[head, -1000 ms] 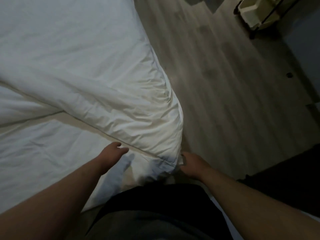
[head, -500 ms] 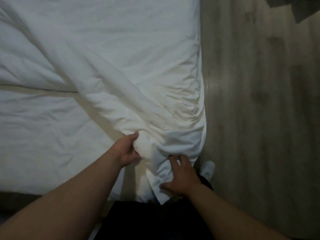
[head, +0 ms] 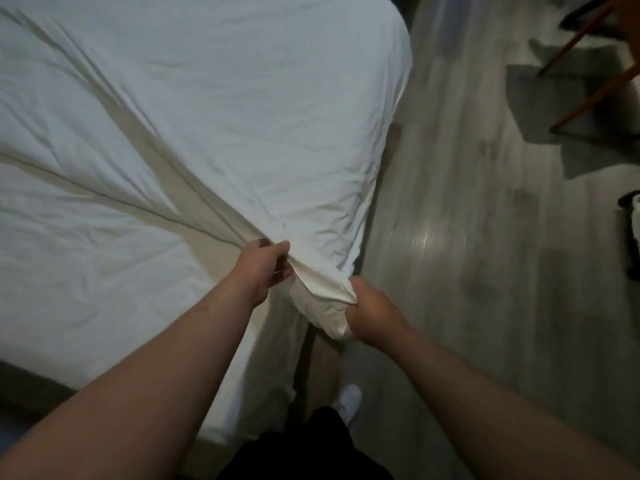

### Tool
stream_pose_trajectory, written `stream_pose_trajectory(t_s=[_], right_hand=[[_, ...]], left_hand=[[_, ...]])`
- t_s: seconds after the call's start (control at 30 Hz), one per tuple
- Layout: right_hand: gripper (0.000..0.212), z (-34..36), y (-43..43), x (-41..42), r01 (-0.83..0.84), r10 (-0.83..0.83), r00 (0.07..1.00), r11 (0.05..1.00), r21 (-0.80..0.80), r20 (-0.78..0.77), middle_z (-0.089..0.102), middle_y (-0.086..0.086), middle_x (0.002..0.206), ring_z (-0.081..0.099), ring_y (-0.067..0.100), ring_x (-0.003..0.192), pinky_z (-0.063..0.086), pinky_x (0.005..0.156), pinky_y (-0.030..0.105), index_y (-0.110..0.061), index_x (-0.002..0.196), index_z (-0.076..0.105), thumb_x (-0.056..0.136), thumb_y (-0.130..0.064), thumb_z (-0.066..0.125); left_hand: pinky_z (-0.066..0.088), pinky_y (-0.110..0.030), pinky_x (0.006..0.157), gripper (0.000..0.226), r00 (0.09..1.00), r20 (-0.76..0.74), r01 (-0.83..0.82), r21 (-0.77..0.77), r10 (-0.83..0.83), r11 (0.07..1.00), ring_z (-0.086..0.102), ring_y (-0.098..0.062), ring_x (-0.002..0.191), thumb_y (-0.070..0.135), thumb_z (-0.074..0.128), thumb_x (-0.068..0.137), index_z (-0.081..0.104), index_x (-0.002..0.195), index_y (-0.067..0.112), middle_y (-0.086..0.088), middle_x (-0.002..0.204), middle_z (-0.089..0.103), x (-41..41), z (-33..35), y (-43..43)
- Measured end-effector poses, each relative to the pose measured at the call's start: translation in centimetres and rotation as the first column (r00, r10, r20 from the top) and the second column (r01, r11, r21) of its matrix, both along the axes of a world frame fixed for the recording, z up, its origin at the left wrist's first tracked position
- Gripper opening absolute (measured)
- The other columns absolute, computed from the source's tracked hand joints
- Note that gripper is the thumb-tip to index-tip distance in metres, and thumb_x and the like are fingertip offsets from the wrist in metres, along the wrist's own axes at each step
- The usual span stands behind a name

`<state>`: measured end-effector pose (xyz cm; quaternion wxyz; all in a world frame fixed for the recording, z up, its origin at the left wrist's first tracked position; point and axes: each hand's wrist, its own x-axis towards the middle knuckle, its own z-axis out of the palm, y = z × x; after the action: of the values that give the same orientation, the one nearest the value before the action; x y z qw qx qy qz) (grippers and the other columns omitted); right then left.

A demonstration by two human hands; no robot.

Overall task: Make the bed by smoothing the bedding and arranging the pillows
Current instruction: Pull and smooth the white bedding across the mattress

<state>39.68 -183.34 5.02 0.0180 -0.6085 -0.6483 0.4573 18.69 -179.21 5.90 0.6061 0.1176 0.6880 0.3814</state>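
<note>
A white duvet [head: 242, 109] covers the upper part of the bed, its near corner bunched and lifted off the mattress. My left hand [head: 265, 268] grips the duvet's edge where taut folds run out toward the upper left. My right hand [head: 372, 311] holds the gathered corner in a fist just beyond the bed's right edge. Below the duvet lies the white bed sheet [head: 86, 271]. No pillow is in sight.
Grey wood-look floor [head: 467, 237] runs along the bed's right side. Wooden chair legs [head: 588, 88] stand at the upper right, and a dark and white object [head: 632, 233] sits at the right edge. My white-socked foot [head: 348, 401] is beside the bed corner.
Both hands have closed on the duvet corner and lifted it off the mattress, stretching folds across the duvet. The view has shifted toward the floor on the right.
</note>
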Motion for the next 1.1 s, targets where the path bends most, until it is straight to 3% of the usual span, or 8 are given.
stream_pose_trajectory(t_s=[0.07,0.23,0.37,0.53,0.63,0.77,1.0,1.1], right_hand=[[0.035,1.0,3.0,1.8,-0.067,0.067,0.997,0.998,0.011,0.047,0.063,0.015,0.114,0.060,0.031,0.103,0.046,0.083,0.031,-0.016,0.113,0.056,0.080,-0.008,0.048],[0.033,2.3,9.6,4.8,-0.183,0.177,0.974,0.983,0.028,0.144,0.069,0.009,0.107,0.063,0.028,0.103,0.049,0.084,0.030,-0.015,0.105,0.068,0.076,-0.012,0.052],[0.025,2.6,14.3,6.8,-0.330,0.338,0.926,0.941,-0.073,0.170,0.070,0.006,0.106,0.064,0.024,0.100,0.049,0.078,0.027,-0.019,0.103,0.068,0.079,-0.024,0.062],[0.038,1.5,22.1,8.8,-0.522,0.550,0.816,0.833,-0.180,0.178,0.071,0.010,0.090,0.067,0.025,0.083,0.049,0.066,0.027,-0.009,0.092,0.069,0.080,-0.045,0.066],[0.032,1.1,27.5,10.4,-0.564,0.603,0.784,0.791,-0.236,0.149,0.069,0.011,0.089,0.061,0.020,0.079,0.045,0.069,0.027,-0.009,0.091,0.069,0.083,-0.040,0.065],[0.021,0.9,33.4,12.2,-0.520,0.590,0.802,0.767,-0.375,0.095,0.060,0.001,0.082,0.057,0.018,0.081,0.045,0.060,0.024,-0.016,0.097,0.067,0.079,-0.024,0.059],[0.044,-1.6,41.2,11.9,-0.475,0.484,0.867,0.729,-0.493,-0.119,0.066,-0.003,0.112,0.062,0.013,0.096,0.051,0.085,0.030,-0.024,0.119,0.060,0.076,-0.033,0.062],[0.045,-3.6,44.7,11.3,-0.498,0.494,0.864,0.816,-0.292,-0.092,0.062,-0.005,0.124,0.059,0.016,0.110,0.047,0.095,0.034,-0.027,0.130,0.054,0.088,-0.044,0.058]], left_hand=[[0.056,-0.037,0.081,0.014,0.999,0.033,-0.014,-0.024,0.015,1.000,0.058,-0.019,0.075,0.018,0.060,0.092,0.062,0.103,0.010,-0.009,0.091,0.061,1.1,-0.1,1.3],[0.052,-0.028,0.058,0.020,0.990,0.045,-0.134,-0.044,0.136,0.990,0.055,-0.014,0.062,0.033,0.067,0.085,0.064,0.091,0.014,-0.003,0.075,0.058,2.9,-0.8,5.7],[0.058,-0.031,0.057,0.042,0.950,0.057,-0.305,-0.051,0.308,0.951,0.068,-0.019,0.069,0.052,0.074,0.076,0.065,0.095,0.016,-0.002,0.079,0.070,3.6,-1.6,10.1],[0.052,-0.032,0.053,0.009,0.958,-0.066,-0.287,-0.207,0.280,0.935,0.061,-0.023,0.067,0.009,0.060,0.091,0.061,0.098,0.006,-0.012,0.090,0.064,4.9,-3.6,18.3],[0.054,-0.030,0.056,0.013,0.964,-0.054,-0.265,-0.139,0.260,0.954,0.059,-0.018,0.069,0.007,0.056,0.094,0.053,0.082,0.010,-0.010,0.084,0.060,6.3,-4.2,21.9],[0.051,-0.033,0.073,0.004,0.969,-0.049,-0.246,-0.095,0.242,0.965,0.058,-0.018,0.074,0.009,0.055,0.094,0.054,0.090,0.010,-0.008,0.085,0.058,8.1,-4.0,25.8],[0.046,-0.038,0.069,0.011,0.925,-0.004,-0.378,-0.095,0.380,0.921,0.057,-0.028,0.081,0.004,0.052,0.091,0.056,0.100,-0.001,-0.019,0.092,0.058,11.8,-3.6,32.9],[0.057,-0.044,0.083,0.005,0.917,-0.127,-0.387,-0.038,0.379,0.921,0.064,-0.031,0.089,0.008,0.054,0.091,0.056,0.087,0.009,-0.019,0.100,0.063,13.7,-3.6,37.3]])
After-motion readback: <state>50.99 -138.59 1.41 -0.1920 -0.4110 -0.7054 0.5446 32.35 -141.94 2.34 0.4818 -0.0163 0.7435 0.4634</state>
